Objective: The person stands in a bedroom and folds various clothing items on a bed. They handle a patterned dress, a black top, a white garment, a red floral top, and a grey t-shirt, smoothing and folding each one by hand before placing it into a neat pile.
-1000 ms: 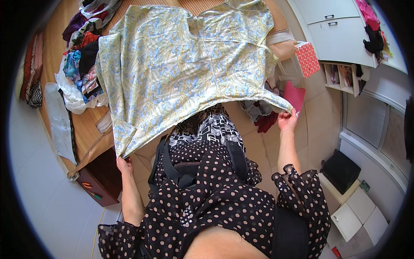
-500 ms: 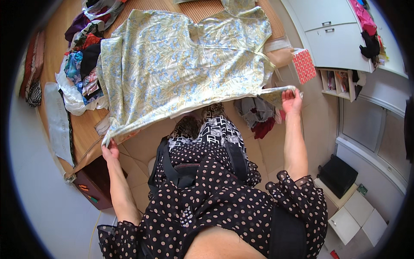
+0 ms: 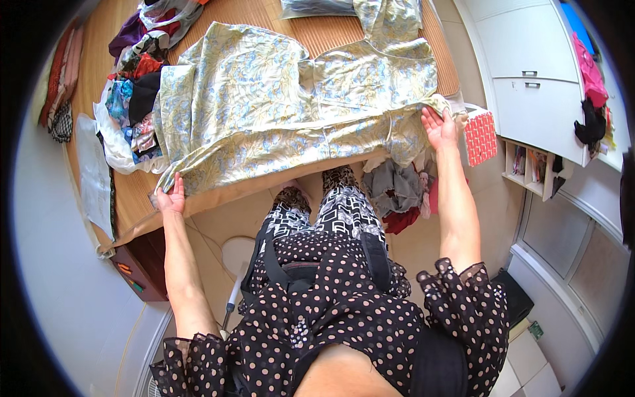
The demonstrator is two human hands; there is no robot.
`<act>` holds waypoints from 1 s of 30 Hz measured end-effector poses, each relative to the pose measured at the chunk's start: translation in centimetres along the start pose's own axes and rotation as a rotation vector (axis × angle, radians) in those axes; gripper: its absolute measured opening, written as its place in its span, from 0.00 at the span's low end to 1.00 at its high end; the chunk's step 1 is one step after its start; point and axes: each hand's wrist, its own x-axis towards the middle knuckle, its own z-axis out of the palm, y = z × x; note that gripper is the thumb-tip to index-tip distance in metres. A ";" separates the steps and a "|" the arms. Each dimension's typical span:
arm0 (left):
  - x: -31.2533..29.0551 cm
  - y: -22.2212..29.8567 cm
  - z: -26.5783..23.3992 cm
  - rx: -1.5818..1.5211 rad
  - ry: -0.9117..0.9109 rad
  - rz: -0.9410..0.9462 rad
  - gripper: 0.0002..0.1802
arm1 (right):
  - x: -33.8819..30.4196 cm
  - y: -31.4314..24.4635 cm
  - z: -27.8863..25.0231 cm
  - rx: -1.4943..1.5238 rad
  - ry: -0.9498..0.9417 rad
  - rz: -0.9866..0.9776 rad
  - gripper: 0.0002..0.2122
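A pale yellow garment with a blue floral print [image 3: 251, 92] lies spread over the wooden table, and its near part is folded back in a band over the rest. My left hand [image 3: 172, 198] pinches its near left corner at the table edge. At the right end of the folded band, my right hand [image 3: 442, 130] is closed on the bunched hem, palm turned up. A strip of the same floral cloth hangs below the table's near edge beside my right hand. The fabric partly hides the fingertips of both hands.
Mixed clothes in a white plastic bag [image 3: 126, 126] lie at the left on the table [image 3: 92, 59]. A red patterned box [image 3: 481, 137] stands at the right, near white cabinets [image 3: 522, 59]. Grey and dark red clothes [image 3: 395, 192] sit below the table edge.
Both hands have moved: the right one up and inward, the left one slightly. The hem, stretched taut along the table edge before, now lies folded back over the garment.
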 end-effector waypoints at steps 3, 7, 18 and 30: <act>0.7 -0.7 -2.5 0.086 0.101 0.075 0.25 | 0.4 0.3 -2.6 -0.005 0.069 0.044 0.16; 0.1 -1.7 -4.9 0.099 0.380 0.184 0.18 | -1.0 0.8 -7.0 0.082 0.257 0.075 0.15; -1.4 -9.5 7.4 1.639 -0.061 1.111 0.24 | -2.3 -0.1 -0.1 -0.402 -0.096 -0.249 0.09; -0.5 -16.7 24.7 1.978 -0.349 0.954 0.29 | 2.8 0.8 20.0 -1.739 -0.547 -1.017 0.12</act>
